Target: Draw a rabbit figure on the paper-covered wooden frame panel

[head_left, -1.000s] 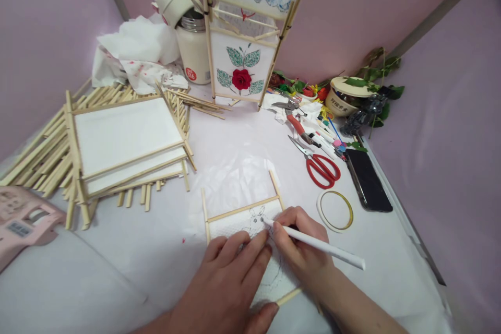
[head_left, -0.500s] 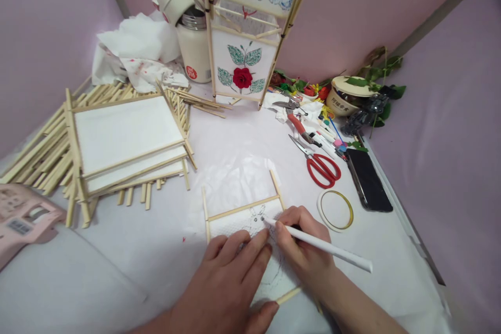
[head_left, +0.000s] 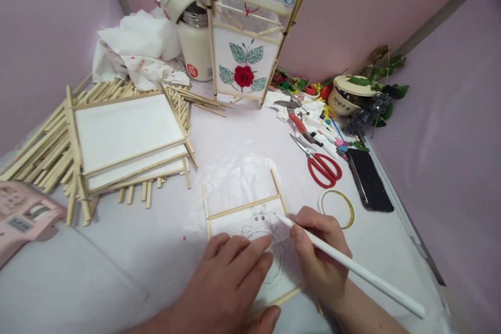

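Note:
A wooden-stick frame [head_left: 245, 207] holding white paper [head_left: 230, 223] lies at the lower middle. The paper carries a dark line drawing of a figure with two ears and two dotted eyes. My left hand [head_left: 230, 276] rests flat on the paper with its fingers stretched out, covering part of the drawing. In my right hand [head_left: 323, 250] is a long white pen [head_left: 364, 274], pinched between thumb and fingers. Its tip is right of the figure's head, at or just above the paper; contact cannot be made out.
Stacked framed papers [head_left: 129, 130] lie on loose sticks at left, near a pink glue gun [head_left: 23, 219]. Behind stand an open flask [head_left: 194, 44] and a decorated lantern [head_left: 245, 62]. Red-handled scissors [head_left: 323, 168], a tape roll [head_left: 346, 211] and a phone [head_left: 370, 180] lie at right.
My right hand has moved right with the pen, its tip shifting from the figure's eye to beside the head. More of the drawing shows. My left hand has barely moved.

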`<state>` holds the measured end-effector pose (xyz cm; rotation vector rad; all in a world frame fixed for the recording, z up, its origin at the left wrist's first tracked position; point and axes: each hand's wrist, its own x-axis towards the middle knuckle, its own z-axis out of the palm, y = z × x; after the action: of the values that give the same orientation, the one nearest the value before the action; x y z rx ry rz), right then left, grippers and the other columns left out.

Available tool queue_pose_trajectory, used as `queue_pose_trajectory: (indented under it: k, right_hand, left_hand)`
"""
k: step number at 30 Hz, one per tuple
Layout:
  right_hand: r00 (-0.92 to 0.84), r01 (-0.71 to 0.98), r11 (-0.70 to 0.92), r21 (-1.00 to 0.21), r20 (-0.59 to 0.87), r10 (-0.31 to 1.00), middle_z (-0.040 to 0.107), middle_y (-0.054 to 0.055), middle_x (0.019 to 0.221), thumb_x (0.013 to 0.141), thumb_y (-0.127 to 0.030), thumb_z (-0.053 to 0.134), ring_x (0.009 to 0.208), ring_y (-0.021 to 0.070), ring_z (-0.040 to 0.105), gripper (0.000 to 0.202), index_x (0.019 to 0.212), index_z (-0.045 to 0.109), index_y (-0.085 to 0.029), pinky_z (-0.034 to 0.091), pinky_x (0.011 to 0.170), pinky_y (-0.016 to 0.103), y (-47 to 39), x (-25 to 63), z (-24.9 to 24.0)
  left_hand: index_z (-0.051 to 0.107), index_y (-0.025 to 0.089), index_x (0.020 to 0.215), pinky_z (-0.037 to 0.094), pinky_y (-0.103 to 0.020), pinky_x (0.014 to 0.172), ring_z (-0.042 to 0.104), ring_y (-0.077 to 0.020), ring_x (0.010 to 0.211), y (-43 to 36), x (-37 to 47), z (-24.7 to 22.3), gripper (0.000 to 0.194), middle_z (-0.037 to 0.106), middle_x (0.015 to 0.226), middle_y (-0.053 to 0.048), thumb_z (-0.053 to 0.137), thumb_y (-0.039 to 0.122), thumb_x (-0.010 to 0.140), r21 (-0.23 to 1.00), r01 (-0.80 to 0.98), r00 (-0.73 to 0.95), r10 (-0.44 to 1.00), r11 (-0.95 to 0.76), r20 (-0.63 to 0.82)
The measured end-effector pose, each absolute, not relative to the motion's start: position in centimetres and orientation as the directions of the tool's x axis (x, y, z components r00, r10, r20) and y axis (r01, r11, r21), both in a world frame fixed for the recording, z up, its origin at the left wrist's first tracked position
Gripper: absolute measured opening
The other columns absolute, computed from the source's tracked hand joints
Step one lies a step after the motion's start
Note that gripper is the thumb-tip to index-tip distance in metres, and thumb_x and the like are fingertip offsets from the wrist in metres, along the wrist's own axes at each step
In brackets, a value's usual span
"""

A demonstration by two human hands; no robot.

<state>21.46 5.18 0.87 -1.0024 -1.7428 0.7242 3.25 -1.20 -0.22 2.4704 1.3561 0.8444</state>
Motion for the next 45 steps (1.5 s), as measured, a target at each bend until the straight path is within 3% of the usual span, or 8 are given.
queue_pose_trajectory:
  k: [4, 14, 20, 45]
  right_hand:
    - [-0.305, 0.361, 0.5, -0.788, 0.406, 0.861, 0.059, 0.0, 0.074, 0.083, -0.006, 0.057, 0.064, 0.013, 0.056, 0.019, 0.092, 0.058, -0.022, 0.045, 0.058, 0.026, 5.4, 21.2, 1.3]
    - [-0.344, 0.457, 0.439, -0.774, 0.301, 0.889, 0.055, -0.002, 0.067, 0.081, -0.013, 0.057, 0.052, 0.0109, 0.049, 0.013, 0.085, 0.048, -0.022, 0.041, 0.049, 0.024, 5.2, 21.0, 0.5]
    - [-0.381, 0.441, 0.468, -0.766, 0.312, 0.87, 0.059, 0.0, 0.07, 0.082, -0.013, 0.057, 0.061, 0.0138, 0.057, 0.013, 0.086, 0.049, -0.022, 0.045, 0.055, 0.026, 5.4, 20.9, 0.4]
    - [-0.4, 0.435, 0.475, -0.765, 0.308, 0.863, 0.058, 0.0, 0.071, 0.083, -0.011, 0.057, 0.062, 0.0132, 0.057, 0.012, 0.086, 0.051, -0.021, 0.045, 0.057, 0.026, 5.5, 21.0, 0.4]
  left_hand:
    - [0.063, 0.02, 0.108, 0.036, -0.038, 0.085, 0.054, -0.0218, 0.098, -1.1, 3.3, -0.3, 0.033, 0.066, 0.116, -0.003, 0.058, 0.038, 0.081, 0.44, 0.699, 0.377, 0.814, -0.563, 0.443]
    - [0.062, 0.02, 0.112, 0.043, -0.037, 0.084, 0.052, -0.0235, 0.102, -1.1, 3.2, 0.0, 0.036, 0.064, 0.121, -0.004, 0.058, 0.037, 0.081, 0.505, 0.704, 0.343, 0.862, -0.499, 0.373]
    - [0.063, 0.018, 0.105, 0.044, -0.038, 0.084, 0.052, -0.0238, 0.101, -1.0, 3.3, 0.2, 0.031, 0.064, 0.119, -0.006, 0.059, 0.035, 0.081, 0.519, 0.698, 0.335, 0.865, -0.494, 0.372]
    - [0.062, 0.016, 0.104, 0.043, -0.039, 0.082, 0.053, -0.0245, 0.098, -0.8, 3.4, 0.3, 0.03, 0.066, 0.117, -0.005, 0.061, 0.033, 0.079, 0.543, 0.674, 0.327, 0.862, -0.5, 0.388]
